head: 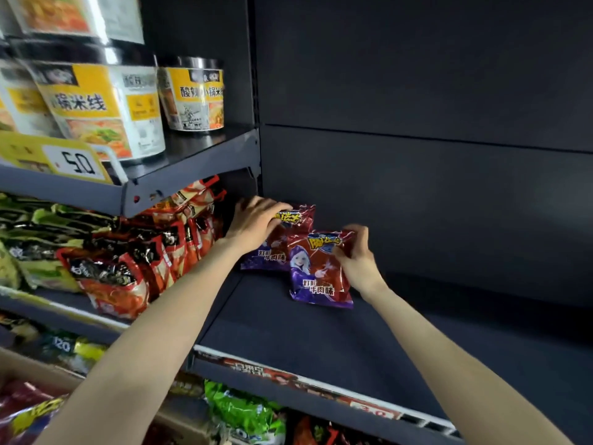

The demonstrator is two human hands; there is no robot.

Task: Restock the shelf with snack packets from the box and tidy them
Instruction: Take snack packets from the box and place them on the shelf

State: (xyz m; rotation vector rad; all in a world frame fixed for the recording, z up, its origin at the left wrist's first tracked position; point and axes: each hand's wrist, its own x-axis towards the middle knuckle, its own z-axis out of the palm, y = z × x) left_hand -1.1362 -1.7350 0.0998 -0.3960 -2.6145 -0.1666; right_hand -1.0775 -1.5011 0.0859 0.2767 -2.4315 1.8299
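While both hands are up on the shelf (288, 332), note the state: your left hand (256, 220) lies over the top of the back packet (272, 252), fingers curled on its upper edge, and your right hand (356, 255) pinches the right edge of the front packet (317, 274). Both packets sit near the shelf's back left corner, the front one overlapping the back one and tilted. Likely risks: the front packet looks loosely propped, so letting go early could let it flop flat or slide forward on the bare shelf. Pushing the back packet left could nudge the red noodle packs (179, 239) just beside it. Slick foil may slip from a light pinch. The box (41, 406) at lower left holds more packets, so restocking is early.
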